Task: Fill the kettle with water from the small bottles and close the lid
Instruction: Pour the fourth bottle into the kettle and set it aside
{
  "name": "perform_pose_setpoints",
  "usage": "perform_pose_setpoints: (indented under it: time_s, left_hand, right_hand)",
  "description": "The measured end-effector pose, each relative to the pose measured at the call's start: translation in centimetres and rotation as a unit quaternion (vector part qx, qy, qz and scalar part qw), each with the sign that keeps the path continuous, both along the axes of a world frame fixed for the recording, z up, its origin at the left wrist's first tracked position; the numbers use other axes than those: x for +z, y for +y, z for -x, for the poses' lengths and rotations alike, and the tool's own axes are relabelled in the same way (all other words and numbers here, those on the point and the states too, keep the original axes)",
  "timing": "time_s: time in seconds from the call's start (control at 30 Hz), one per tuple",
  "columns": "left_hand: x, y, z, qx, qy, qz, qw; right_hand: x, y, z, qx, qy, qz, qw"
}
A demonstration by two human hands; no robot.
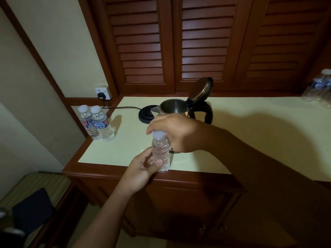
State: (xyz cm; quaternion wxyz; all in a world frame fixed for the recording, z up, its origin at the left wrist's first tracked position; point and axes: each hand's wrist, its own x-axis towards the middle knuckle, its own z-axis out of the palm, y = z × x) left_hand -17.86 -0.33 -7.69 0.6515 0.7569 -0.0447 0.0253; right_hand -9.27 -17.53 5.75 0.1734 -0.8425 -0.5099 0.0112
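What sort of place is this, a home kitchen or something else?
Probably a hotel room, though I cannot be sure: an electric kettle stands on a built-in wooden counter, small water bottles are set out nearby, and louvred wooden doors stand behind.

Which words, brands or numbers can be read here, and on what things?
"K2": blue label of the nearer bottle of the standing pair.
Label of the farther bottle: blurred, unreadable.
Labels of the right-edge bottles: blurred.
Marking on the wall socket: too small.
The held bottle: no label shows.
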Motion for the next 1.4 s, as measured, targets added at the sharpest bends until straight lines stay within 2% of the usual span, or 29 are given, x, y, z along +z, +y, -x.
perform_pose_setpoints:
  time_s: [0.07,0.17,0.3,0.37,0.5,0.6,0.67,0.77,0.97,1.07,1.17,1.27,1.4]
  left_hand:
    - [0.1,-0.1,0.0,-0.002,0.000,-0.006,1.000]
    - [0.2,0.0,0.0,-0.004,0.005,-0.016,1.000]
    - [-0.1,0.2,-0.1,0.005,0.006,-0.019,1.000]
    - [-0.2,0.2,-0.1,0.007,0.006,-0.020,1.000]
    - [-0.3,0.2,-0.2,0.009,0.002,-0.023,1.000]
    - [-0.5,0.3,-0.2,0.008,0.000,-0.030,1.000]
    - [-0.6,0.4,-0.3,0.013,-0.005,-0.032,0.999]
    - [-0.8,0.5,-0.6,0.011,-0.009,-0.034,0.999]
    - [-1.0,0.7,-0.7,0.009,-0.015,-0.048,0.999]
    - [-0.9,0.7,-0.6,0.005,-0.015,-0.058,0.998]
    - [-0.8,0.6,-0.5,0.013,-0.012,-0.052,0.998]
    - [-0.8,0.6,-0.5,0.010,-0.009,-0.047,0.999]
    - [-0.8,0.2,-0.1,0.028,-0.010,-0.040,0.999]
  right_hand:
    - [0.2,0.0,0.2,-0.036,-0.001,-0.015,0.999]
    - [-0.2,0.5,-0.3,-0.093,-0.048,-0.009,0.994]
    - [-0.8,0.2,-0.5,-0.056,-0.011,-0.056,0.997]
    - [-0.9,-0.7,0.1,-0.045,0.016,-0.117,0.992]
    - [-3.3,-4.0,1.1,-0.106,0.058,-0.201,0.972]
    - [-7.1,-6.8,1.9,-0.191,0.134,-0.268,0.935]
    - [-9.8,-8.0,2.0,-0.254,0.148,-0.280,0.914]
    - [-13.4,-8.8,0.8,-0.325,0.104,-0.230,0.912]
    - [-15.6,-8.6,0.0,-0.322,-0.003,-0.140,0.936]
    - [-16.1,-8.6,-0.1,-0.326,-0.018,-0.109,0.939]
    - [-16.5,-8.5,0.1,-0.371,-0.037,-0.055,0.926]
    - [-16.3,-8.0,0.6,-0.423,-0.006,0.005,0.906]
    - [-16.1,-7.5,0.5,-0.414,0.012,0.076,0.907]
